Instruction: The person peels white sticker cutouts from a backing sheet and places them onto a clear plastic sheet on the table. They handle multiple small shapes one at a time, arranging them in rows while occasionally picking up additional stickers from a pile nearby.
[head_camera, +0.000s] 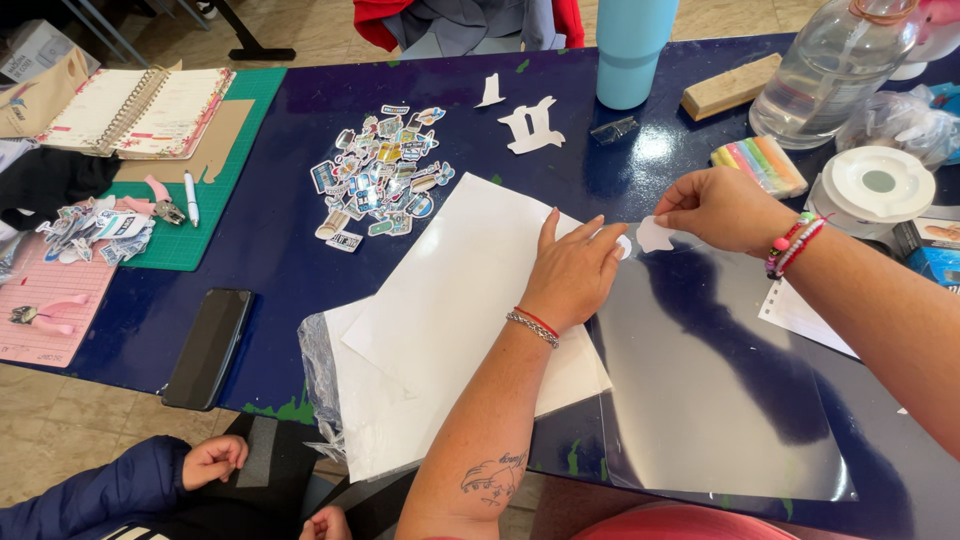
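Only one view was given, taken from a camera worn on the head and tilted steeply down over the dark blue table (300, 230). It was faced forward across the tabletop, toward the far edge, where a strip of tiled floor (320, 30) was caught at the top. The table was seen from close range: the left hand (572, 270) and the right hand (722, 208) were framed near the centre, with both forearms entering from the bottom and right edges. The near table edge and floor were taken in at lower left.
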